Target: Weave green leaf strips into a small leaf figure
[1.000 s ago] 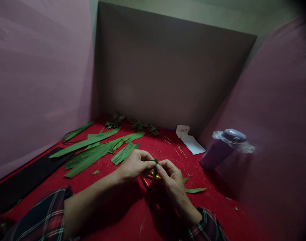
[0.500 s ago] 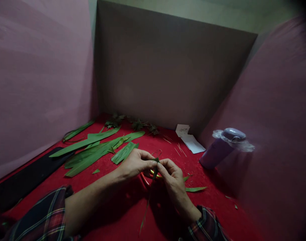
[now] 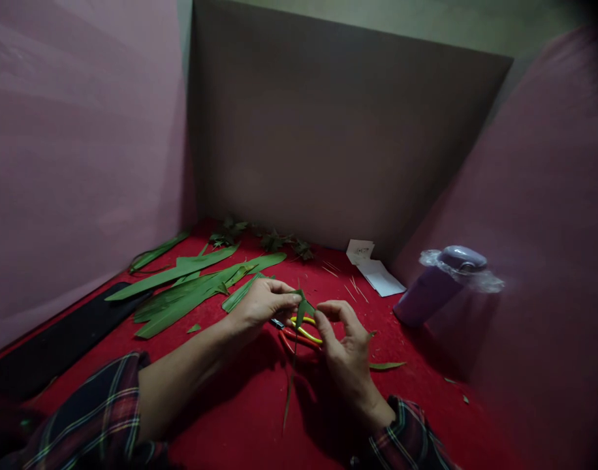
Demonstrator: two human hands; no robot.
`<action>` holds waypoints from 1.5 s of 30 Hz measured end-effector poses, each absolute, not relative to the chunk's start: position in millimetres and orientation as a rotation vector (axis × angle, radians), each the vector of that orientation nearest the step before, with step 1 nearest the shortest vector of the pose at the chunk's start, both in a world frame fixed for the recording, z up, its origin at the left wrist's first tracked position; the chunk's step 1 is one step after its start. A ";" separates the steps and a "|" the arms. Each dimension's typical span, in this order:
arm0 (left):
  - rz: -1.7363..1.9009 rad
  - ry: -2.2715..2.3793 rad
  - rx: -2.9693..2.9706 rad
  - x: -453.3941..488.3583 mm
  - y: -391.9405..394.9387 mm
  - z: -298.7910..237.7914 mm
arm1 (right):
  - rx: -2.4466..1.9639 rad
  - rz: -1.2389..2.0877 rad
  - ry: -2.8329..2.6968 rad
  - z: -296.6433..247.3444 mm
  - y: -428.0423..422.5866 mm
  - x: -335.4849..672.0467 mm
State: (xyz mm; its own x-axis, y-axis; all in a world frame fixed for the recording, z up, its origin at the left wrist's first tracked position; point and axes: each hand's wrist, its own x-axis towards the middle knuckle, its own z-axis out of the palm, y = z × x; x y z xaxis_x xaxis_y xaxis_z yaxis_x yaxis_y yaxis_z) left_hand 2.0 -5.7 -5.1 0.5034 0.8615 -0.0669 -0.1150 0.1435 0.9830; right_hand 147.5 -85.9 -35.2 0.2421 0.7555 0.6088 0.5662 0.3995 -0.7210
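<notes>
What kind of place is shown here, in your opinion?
Probably a small, screened-off craft table: a red tabletop walled by a brown back panel and pink side screens, with long green leaves and a cutting tool lying on it, and the left hand pinching a leaf strip.

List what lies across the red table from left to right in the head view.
Black board → long green leaves → left hand, its fingers pinching the leaf strip → right hand → white papers → purple cup.
</notes>
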 end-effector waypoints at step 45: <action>0.909 0.929 1.600 4.6 5.1 -12.3 | -1.433 -0.209 -1.782 -59.9 -76.1 150.1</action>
